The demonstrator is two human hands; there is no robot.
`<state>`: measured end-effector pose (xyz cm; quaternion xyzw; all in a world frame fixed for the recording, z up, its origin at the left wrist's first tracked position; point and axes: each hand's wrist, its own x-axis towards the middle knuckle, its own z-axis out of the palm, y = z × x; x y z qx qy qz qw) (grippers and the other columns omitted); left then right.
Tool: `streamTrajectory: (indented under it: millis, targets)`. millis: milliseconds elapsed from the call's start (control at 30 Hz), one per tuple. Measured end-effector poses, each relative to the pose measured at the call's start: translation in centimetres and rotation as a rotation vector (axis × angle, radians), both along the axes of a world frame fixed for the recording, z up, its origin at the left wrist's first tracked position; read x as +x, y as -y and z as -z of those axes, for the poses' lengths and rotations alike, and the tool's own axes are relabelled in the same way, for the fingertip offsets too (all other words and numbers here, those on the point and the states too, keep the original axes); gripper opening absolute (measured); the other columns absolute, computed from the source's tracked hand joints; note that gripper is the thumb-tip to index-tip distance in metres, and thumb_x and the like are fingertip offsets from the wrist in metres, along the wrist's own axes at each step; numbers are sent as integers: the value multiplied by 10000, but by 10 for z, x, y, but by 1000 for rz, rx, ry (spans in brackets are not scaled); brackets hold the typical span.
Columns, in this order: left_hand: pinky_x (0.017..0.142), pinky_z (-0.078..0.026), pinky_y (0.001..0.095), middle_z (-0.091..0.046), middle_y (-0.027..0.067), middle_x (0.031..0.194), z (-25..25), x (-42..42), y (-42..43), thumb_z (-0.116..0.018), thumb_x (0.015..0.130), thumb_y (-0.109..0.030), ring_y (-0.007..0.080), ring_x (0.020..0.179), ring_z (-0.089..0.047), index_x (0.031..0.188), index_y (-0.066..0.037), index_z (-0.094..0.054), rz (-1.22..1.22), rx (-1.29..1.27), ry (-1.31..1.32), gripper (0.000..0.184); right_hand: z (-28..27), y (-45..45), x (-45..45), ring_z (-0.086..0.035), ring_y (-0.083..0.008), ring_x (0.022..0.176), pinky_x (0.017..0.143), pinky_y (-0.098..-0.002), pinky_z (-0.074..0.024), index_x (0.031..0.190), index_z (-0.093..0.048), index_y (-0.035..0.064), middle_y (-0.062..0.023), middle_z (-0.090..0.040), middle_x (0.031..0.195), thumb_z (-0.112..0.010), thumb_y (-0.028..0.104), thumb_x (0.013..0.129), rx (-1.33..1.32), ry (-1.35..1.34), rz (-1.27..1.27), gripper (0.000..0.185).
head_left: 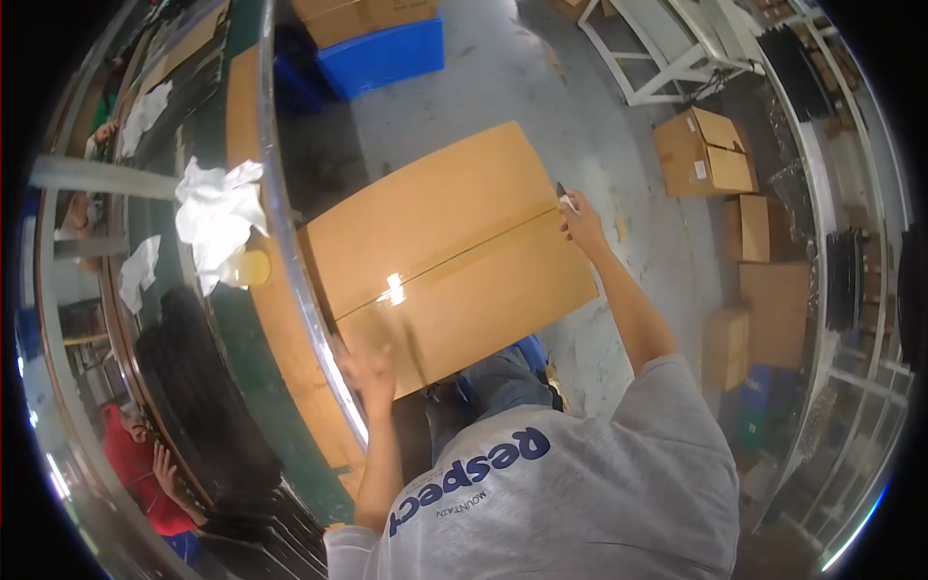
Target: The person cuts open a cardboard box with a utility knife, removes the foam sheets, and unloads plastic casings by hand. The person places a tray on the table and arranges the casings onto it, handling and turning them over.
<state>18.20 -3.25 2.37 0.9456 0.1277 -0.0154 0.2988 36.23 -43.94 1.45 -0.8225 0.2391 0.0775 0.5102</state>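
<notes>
A large closed cardboard box [454, 208] lies in front of me, its two top flaps meeting along a lengthwise seam. A shiny glare on the seam looks like clear tape. My right hand [582, 228] is closed at the box's far right end, around a small slim tool [565, 196] with a dark tip and a pale part. The tool's exact kind is too small to make out. My left hand [369, 365] is over the box's near left corner, smeared by motion. Its fingers and anything in them cannot be read.
Left of the box, a metal rail [290, 222] edges a workbench with crumpled white paper [217, 213] and a yellowish tape roll [253, 268]. A blue bin [387, 60] stands behind. Cardboard boxes [701, 150] line the right. A co-worker in red [140, 469] is beyond the bench.
</notes>
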Motion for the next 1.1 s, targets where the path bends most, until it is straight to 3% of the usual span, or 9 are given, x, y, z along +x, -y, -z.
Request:
streamTrajectory:
  millis: [33, 133, 267, 367, 667, 767, 900, 1033, 1100]
  targets:
    - [1047, -13, 492, -64, 235, 1423, 3, 28, 19, -590, 788, -350, 368, 1322, 28, 1389, -82, -106, 10, 3, -5, 816, 8, 11, 7, -585, -170, 682, 613, -332, -455, 1163, -506, 124, -83, -612, 863, -470, 271, 868, -76, 37, -29, 331]
    - [862, -38, 737, 163, 182, 1425, 3, 100, 86, -664, 710, -402, 428, 1280, 182, 1397, -187, 28, 297, -38, -408, 999, 35, 35, 22, -609, -232, 723, 662, -345, -465, 1144, -522, 116, -110, -630, 839, -488, 245, 855, -224, 104, -84, 318]
    - [825, -94, 759, 256, 163, 1398, 16, 138, 111, -724, 605, -480, 442, 1265, 209, 1380, -197, 122, 286, 98, -774, 1181, 62, 44, 55, -604, -300, 859, 751, -347, -461, 1119, -549, 108, -156, -631, 908, -508, 233, 837, -210, 93, -47, 311]
    - [802, -96, 772, 290, 173, 1379, 24, 129, 116, -764, 509, -524, 452, 1245, 246, 1361, -202, 180, 397, 312, -849, 1312, 67, 37, 83, -589, -168, 690, 651, -301, -443, 1140, -555, 82, -78, -621, 745, -521, 263, 851, -220, 203, -93, 342]
    - [836, -46, 758, 302, 178, 1371, 21, 137, 121, -781, 500, -493, 441, 1242, 264, 1369, -191, 157, 371, 277, -895, 1313, 91, 36, 122, -625, -229, 759, 657, -320, -473, 1158, -545, 94, -119, -652, 853, -534, 286, 835, -32, 236, -117, 376]
    - [837, -45, 758, 303, 181, 1370, 23, 137, 119, -779, 502, -495, 439, 1242, 265, 1367, -190, 163, 372, 280, -907, 1315, 51, 44, 122, -497, -119, 511, 463, -267, -394, 1174, -543, 99, -36, -554, 611, -555, 287, 829, 210, -173, -163, 394]
    - [826, -67, 761, 340, 187, 1346, 28, 132, 119, -772, 496, -526, 446, 1227, 286, 1348, -194, 212, 393, 295, -913, 1343, 46, 61, 112, -331, -59, 449, 385, -232, -261, 1211, -510, 88, 23, -427, 562, -573, 313, 823, 291, -222, -260, 453]
    - [824, -70, 763, 339, 188, 1346, 32, 132, 119, -774, 498, -520, 448, 1229, 282, 1347, -195, 214, 383, 310, -935, 1342, 49, 60, 108, -334, -71, 437, 386, -235, -281, 1195, -527, 95, 4, -435, 554, -578, 276, 812, 224, -213, -304, 426]
    - [823, -73, 763, 337, 188, 1347, 33, 132, 118, -773, 503, -516, 451, 1230, 276, 1347, -191, 214, 386, 300, -934, 1338, 50, 62, 107, -428, -97, 484, 436, -253, -347, 1180, -538, 87, -36, -525, 619, -578, 267, 808, 215, -201, -332, 415]
